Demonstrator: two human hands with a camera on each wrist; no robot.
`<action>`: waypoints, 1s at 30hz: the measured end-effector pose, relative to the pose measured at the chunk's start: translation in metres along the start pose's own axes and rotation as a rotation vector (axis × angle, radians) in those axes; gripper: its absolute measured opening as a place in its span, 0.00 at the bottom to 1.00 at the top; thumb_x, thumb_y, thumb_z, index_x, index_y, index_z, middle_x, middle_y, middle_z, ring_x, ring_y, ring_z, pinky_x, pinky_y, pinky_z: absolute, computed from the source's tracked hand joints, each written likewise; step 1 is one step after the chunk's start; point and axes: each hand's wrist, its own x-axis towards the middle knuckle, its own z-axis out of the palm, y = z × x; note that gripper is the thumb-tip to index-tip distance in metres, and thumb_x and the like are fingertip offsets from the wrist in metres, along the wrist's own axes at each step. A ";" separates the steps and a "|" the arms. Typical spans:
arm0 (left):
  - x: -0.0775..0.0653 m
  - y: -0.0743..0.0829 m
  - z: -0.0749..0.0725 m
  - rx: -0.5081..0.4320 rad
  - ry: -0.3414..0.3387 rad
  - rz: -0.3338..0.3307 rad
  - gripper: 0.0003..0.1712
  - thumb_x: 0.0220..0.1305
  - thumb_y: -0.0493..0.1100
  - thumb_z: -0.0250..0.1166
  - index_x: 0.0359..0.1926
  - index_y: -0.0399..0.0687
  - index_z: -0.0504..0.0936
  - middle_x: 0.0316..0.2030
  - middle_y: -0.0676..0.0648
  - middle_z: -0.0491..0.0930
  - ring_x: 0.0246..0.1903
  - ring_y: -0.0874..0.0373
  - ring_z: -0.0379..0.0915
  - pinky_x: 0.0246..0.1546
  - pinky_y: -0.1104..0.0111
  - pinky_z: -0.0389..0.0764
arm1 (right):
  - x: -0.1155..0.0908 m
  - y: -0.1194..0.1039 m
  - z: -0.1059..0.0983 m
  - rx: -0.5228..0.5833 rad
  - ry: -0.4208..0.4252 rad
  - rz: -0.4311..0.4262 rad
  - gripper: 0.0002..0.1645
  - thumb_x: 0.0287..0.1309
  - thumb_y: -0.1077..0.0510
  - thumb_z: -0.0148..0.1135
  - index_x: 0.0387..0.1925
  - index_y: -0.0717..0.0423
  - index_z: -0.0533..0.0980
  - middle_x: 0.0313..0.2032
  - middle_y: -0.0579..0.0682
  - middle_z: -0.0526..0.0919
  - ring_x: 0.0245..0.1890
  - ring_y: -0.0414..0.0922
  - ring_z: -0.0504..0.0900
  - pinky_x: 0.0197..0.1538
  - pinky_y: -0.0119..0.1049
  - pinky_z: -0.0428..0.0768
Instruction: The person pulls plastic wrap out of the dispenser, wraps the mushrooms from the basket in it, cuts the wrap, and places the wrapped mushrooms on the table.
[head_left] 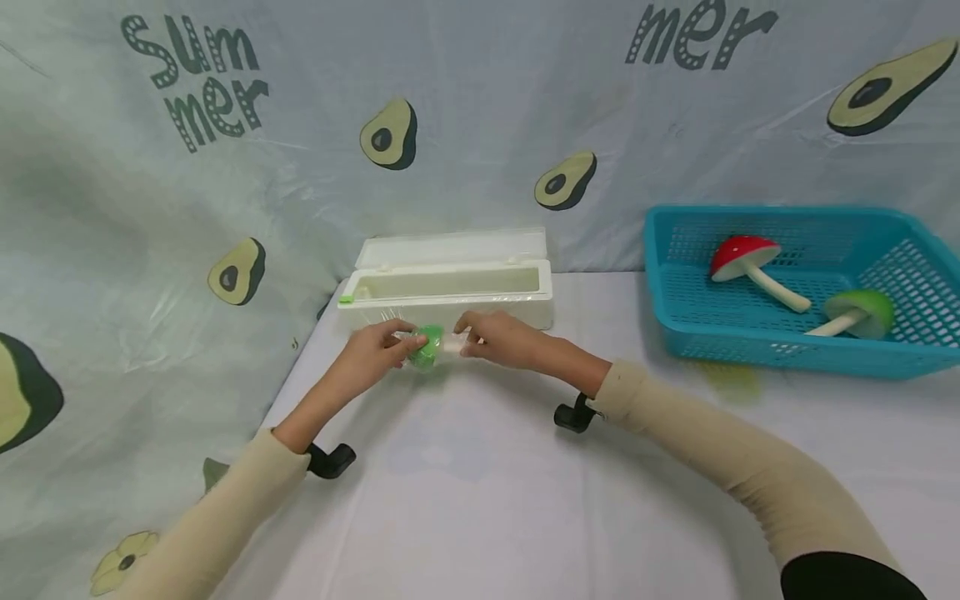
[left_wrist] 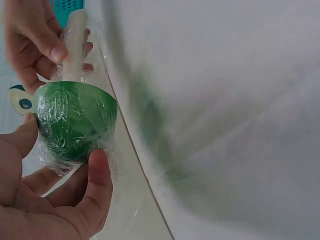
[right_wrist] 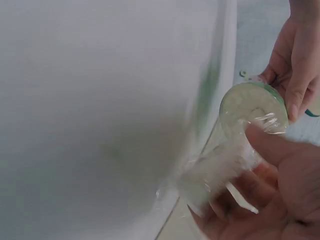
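- Now, on my feed, the left hand [head_left: 375,353] pinches the cap of a green mushroom [left_wrist: 75,117], thumb on one side and fingertips on the other.
- I see the right hand [head_left: 498,340] gripping the mushroom's pale stem, thumb and fingers curled round it.
- The mushroom sits between the two hands, cap toward the left one and stem toward the right, with crinkled clear film [right_wrist: 215,172] around both cap and stem.
- Just beyond the hands I have a long white box [head_left: 483,312], its lid [head_left: 453,247] raised at the back.
- Well off to the right of the hands, a blue basket [head_left: 780,352] holds a red-capped mushroom [head_left: 738,252] and another green-capped one [head_left: 873,312].
- Below and nearer than the hands, I see the white surface [head_left: 480,508].
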 end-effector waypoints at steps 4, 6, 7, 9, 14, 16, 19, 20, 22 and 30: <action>-0.001 -0.005 0.012 0.003 0.003 0.017 0.31 0.72 0.58 0.62 0.64 0.41 0.76 0.42 0.41 0.88 0.37 0.51 0.85 0.39 0.59 0.81 | -0.014 0.013 0.007 -0.054 -0.070 -0.001 0.40 0.57 0.65 0.74 0.68 0.61 0.65 0.62 0.59 0.76 0.58 0.52 0.78 0.60 0.40 0.78; 0.001 -0.007 0.016 0.007 0.002 0.030 0.30 0.72 0.57 0.63 0.64 0.41 0.77 0.41 0.42 0.88 0.36 0.52 0.85 0.39 0.59 0.81 | -0.026 0.016 0.005 -0.090 -0.059 0.018 0.41 0.55 0.68 0.74 0.68 0.61 0.66 0.64 0.58 0.72 0.61 0.52 0.74 0.63 0.42 0.76; 0.002 -0.007 0.017 0.009 -0.001 0.036 0.30 0.72 0.57 0.62 0.65 0.41 0.76 0.41 0.42 0.88 0.37 0.52 0.85 0.39 0.59 0.81 | -0.033 0.017 0.002 -0.099 -0.034 0.034 0.39 0.55 0.70 0.73 0.67 0.61 0.67 0.63 0.58 0.72 0.61 0.53 0.74 0.62 0.43 0.76; 0.004 -0.008 0.018 0.015 -0.008 0.046 0.30 0.73 0.57 0.62 0.65 0.41 0.76 0.42 0.42 0.88 0.39 0.51 0.85 0.39 0.59 0.81 | -0.046 0.018 -0.004 -0.089 0.019 0.098 0.32 0.58 0.71 0.69 0.63 0.61 0.71 0.59 0.57 0.75 0.58 0.53 0.77 0.58 0.44 0.79; 0.009 -0.010 0.014 0.037 -0.003 0.033 0.30 0.74 0.56 0.61 0.66 0.42 0.76 0.47 0.38 0.86 0.46 0.47 0.84 0.42 0.55 0.82 | -0.062 0.024 -0.007 0.013 0.028 0.266 0.22 0.65 0.61 0.67 0.57 0.63 0.72 0.46 0.57 0.83 0.43 0.50 0.82 0.47 0.40 0.81; 0.010 -0.012 0.013 0.052 0.000 0.024 0.31 0.74 0.57 0.61 0.66 0.41 0.76 0.49 0.37 0.86 0.48 0.46 0.83 0.44 0.54 0.82 | -0.059 0.028 -0.001 0.038 0.016 0.257 0.24 0.65 0.59 0.68 0.58 0.63 0.72 0.47 0.56 0.84 0.42 0.48 0.81 0.48 0.39 0.80; 0.011 -0.015 0.013 0.053 -0.010 0.020 0.33 0.72 0.59 0.61 0.66 0.41 0.76 0.50 0.37 0.85 0.50 0.45 0.82 0.46 0.53 0.82 | -0.049 0.031 0.010 0.036 0.043 0.182 0.20 0.64 0.60 0.69 0.55 0.62 0.75 0.48 0.55 0.83 0.42 0.45 0.80 0.49 0.37 0.79; 0.012 -0.015 0.014 0.051 -0.012 0.023 0.33 0.72 0.60 0.62 0.65 0.40 0.77 0.50 0.37 0.85 0.50 0.44 0.81 0.46 0.53 0.82 | -0.047 0.032 0.013 0.030 0.050 0.163 0.18 0.64 0.61 0.69 0.53 0.61 0.76 0.46 0.53 0.83 0.41 0.44 0.79 0.48 0.37 0.79; 0.013 -0.016 0.016 0.044 -0.007 0.027 0.32 0.71 0.59 0.64 0.64 0.41 0.79 0.51 0.38 0.85 0.52 0.44 0.81 0.47 0.53 0.82 | -0.042 0.032 0.016 0.015 0.064 0.133 0.15 0.62 0.62 0.71 0.48 0.60 0.78 0.41 0.50 0.83 0.38 0.43 0.78 0.45 0.35 0.78; 0.011 -0.013 0.014 0.022 0.089 0.044 0.24 0.63 0.47 0.74 0.56 0.39 0.86 0.53 0.38 0.82 0.55 0.42 0.77 0.49 0.52 0.81 | -0.033 0.027 0.009 -0.030 0.079 0.049 0.10 0.55 0.64 0.75 0.40 0.60 0.87 0.37 0.51 0.90 0.39 0.42 0.86 0.42 0.30 0.82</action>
